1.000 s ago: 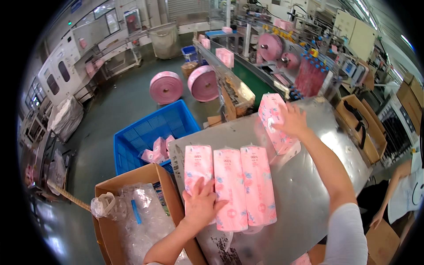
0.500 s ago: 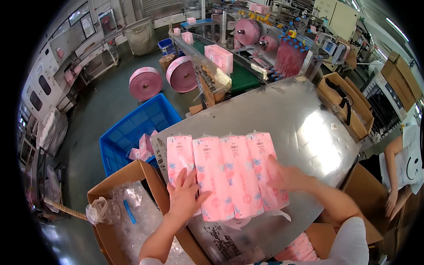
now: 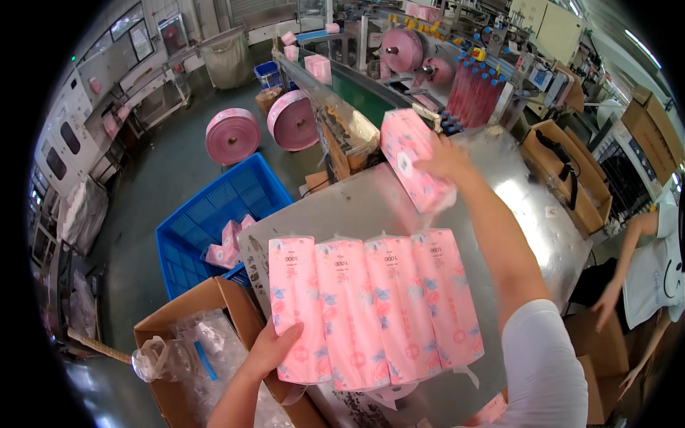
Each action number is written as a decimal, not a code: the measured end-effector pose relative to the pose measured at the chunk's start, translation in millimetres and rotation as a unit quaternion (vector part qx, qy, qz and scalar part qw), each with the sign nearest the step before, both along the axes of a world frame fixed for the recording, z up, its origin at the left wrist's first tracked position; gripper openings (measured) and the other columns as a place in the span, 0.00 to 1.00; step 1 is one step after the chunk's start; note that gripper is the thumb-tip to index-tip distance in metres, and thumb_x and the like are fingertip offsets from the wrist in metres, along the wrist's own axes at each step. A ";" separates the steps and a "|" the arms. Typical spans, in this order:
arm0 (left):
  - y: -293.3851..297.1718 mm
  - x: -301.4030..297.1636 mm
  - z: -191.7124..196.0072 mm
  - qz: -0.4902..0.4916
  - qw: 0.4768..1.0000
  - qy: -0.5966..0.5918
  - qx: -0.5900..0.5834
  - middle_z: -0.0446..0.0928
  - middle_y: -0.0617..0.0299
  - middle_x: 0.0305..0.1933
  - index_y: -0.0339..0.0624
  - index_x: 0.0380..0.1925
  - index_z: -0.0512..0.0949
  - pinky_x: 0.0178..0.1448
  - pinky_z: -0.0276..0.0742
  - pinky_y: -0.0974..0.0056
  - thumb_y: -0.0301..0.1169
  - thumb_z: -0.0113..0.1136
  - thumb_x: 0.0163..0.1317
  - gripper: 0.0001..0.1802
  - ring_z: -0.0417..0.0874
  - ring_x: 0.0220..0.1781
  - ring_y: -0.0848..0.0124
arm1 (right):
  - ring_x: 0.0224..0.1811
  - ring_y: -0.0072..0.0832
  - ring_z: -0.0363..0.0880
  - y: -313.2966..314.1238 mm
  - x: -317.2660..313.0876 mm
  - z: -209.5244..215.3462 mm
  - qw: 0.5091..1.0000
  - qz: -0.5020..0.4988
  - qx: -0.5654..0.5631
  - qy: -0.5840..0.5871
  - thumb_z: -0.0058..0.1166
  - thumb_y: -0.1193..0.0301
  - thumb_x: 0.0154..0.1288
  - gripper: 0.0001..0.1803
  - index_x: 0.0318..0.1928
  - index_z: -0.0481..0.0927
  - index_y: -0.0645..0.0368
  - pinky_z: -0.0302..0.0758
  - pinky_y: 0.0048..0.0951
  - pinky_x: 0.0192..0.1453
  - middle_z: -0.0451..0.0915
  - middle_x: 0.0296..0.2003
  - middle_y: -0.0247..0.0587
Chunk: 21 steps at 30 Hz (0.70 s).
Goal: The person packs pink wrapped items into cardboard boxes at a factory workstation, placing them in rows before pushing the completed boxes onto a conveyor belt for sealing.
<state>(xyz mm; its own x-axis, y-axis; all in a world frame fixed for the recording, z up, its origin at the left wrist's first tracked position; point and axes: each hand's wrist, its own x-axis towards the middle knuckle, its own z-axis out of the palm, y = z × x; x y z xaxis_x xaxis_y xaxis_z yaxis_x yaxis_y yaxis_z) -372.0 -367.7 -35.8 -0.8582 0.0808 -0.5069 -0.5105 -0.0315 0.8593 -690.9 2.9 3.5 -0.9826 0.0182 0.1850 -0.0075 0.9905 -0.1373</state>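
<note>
Clasping a fifth pink pack (image 3: 414,175) near the far edge of a metal table (image 3: 321,207), a worker's right hand (image 3: 448,160) reaches past a row of four pink packs (image 3: 357,314) that lie side by side nearer the body. Keeping the row square seems the point to mind: the left hand (image 3: 275,349) would do best as a light stop, since the soft wrapping looks easy to dent. The fifth pack, set at a slant to the others, would probably need turning to match them, moved by its firm sides rather than its loose end film (a torn-looking strip pokes out below the row). The right forearm runs up and leftward, elbow out, the hand draped over the pack's right side with its fingers closed around it; whether the underside touches the metal cannot be told. The left forearm rises from below, its thumb lapping onto the leftmost pack, the other fingers hidden, so whether they grasp it is unclear.
</note>
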 end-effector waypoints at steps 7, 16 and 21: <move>-21.6 -17.8 -5.1 -0.092 0.993 -0.078 -0.008 0.71 0.56 0.57 0.37 0.62 0.61 0.58 0.71 0.64 0.35 0.60 0.58 0.33 0.73 0.56 0.67 | 0.55 0.44 0.72 71.8 102.3 -11.8 0.974 0.012 -0.037 -0.222 0.64 0.53 0.41 0.44 0.57 0.67 0.63 0.71 0.39 0.55 0.71 0.55 0.52; -4.6 -52.6 -12.8 -0.112 0.986 -0.117 0.039 0.72 0.54 0.58 0.38 0.60 0.64 0.58 0.73 0.58 0.48 0.55 0.60 0.33 0.75 0.57 0.63 | 0.47 0.28 0.78 123.5 277.1 -43.0 0.727 -0.080 -0.563 -0.385 0.56 0.53 0.58 0.33 0.58 0.69 0.61 0.77 0.31 0.47 0.77 0.50 0.40; 41.5 -26.8 -20.2 -0.068 0.984 -0.122 0.113 0.72 0.54 0.57 0.36 0.59 0.64 0.57 0.74 0.60 0.45 0.55 0.60 0.32 0.76 0.56 0.63 | 0.48 0.28 0.78 155.8 374.8 -34.7 0.624 -0.160 -0.692 -0.326 0.54 0.55 0.61 0.30 0.58 0.69 0.62 0.76 0.30 0.50 0.76 0.50 0.40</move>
<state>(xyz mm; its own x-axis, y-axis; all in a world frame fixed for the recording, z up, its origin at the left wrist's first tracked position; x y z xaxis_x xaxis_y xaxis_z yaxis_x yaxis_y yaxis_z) -398.7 -326.3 -56.0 -0.6870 0.3216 -0.6517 -0.7130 -0.1252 0.6899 -316.2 158.7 -31.2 -0.7451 -0.0682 -0.6635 0.6655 -0.1429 -0.7326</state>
